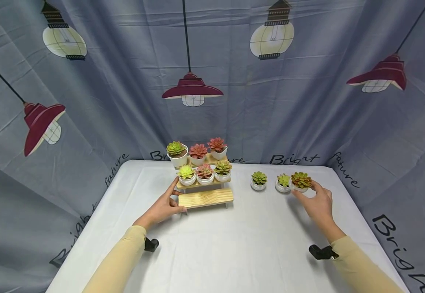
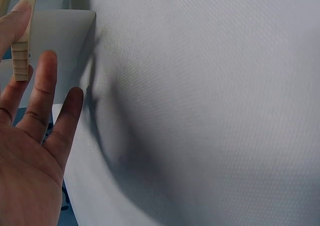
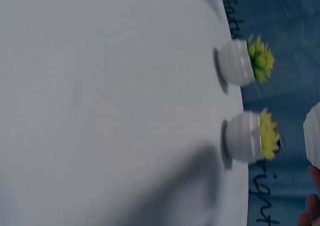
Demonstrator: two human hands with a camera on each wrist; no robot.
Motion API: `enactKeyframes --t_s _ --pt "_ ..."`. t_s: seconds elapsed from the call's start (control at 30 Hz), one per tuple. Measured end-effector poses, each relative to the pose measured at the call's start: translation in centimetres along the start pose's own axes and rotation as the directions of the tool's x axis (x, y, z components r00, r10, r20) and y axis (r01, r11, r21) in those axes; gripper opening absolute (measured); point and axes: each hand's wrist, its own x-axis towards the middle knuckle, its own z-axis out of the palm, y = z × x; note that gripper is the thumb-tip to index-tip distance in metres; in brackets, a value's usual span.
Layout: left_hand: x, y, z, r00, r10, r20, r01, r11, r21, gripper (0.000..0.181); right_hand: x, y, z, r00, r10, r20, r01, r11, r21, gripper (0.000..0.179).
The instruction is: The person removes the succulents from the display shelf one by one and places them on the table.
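The right hand (image 1: 318,203) has thumb and fingers closed on the side of a white pot with a reddish-green succulent (image 1: 301,181), which is upright, rosette upward, at the right of the group on the desk (image 1: 234,244). The left hand (image 1: 164,205) pinches the left end of the lowest plank of a wooden three-step stand (image 1: 205,197), thumb at the front edge and fingers behind. The stand's long axis runs left to right, the lowest plank's right end angled slightly toward the far side; its steps descend toward the person. Six potted succulents (image 1: 204,174) stand on the two upper steps, three on each. A green succulent (image 1: 258,180) and a yellow-green succulent (image 1: 282,183) stand upright on the desk between the stand and the held pot. The far desk edge runs just behind the stand, near the curtain (image 1: 234,122), while a broad stretch of white cloth lies between the forearms. From the head the held pot seems almost against the yellow-green one; the right wrist view, turned sideways, shows a gap between them and the held pot's base raised above the desk. The left wrist view alone shows the remaining fingers spread outward beside a pale support panel (image 2: 60,51) under the plank.
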Motion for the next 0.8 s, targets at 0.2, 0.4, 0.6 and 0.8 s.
enactKeyframes --t_s 0.2,0.4,0.6,0.8 --pt "0.0 0.0 0.0 1.000 -0.001 0.007 0.001 1.000 -0.025 0.118 1.6 2.0 -1.0 0.999 0.030 -0.043 -0.030 1.000 0.009 0.095" --pt "0.0 -0.1 0.0 1.000 -0.001 0.011 0.001 0.999 -0.034 0.118 2.9 3.4 -1.3 0.993 0.107 -0.041 -0.107 0.994 0.016 0.095" --pt "0.1 -0.3 -0.1 1.000 0.002 0.006 -0.002 0.999 -0.033 0.118 3.8 4.1 -1.0 0.987 0.161 -0.024 -0.161 0.987 0.014 0.095" --pt "0.2 -0.2 0.0 1.000 -0.006 -0.007 0.006 1.000 -0.019 0.117 4.8 5.0 -0.1 0.973 0.230 -0.014 -0.229 0.973 0.025 0.097"
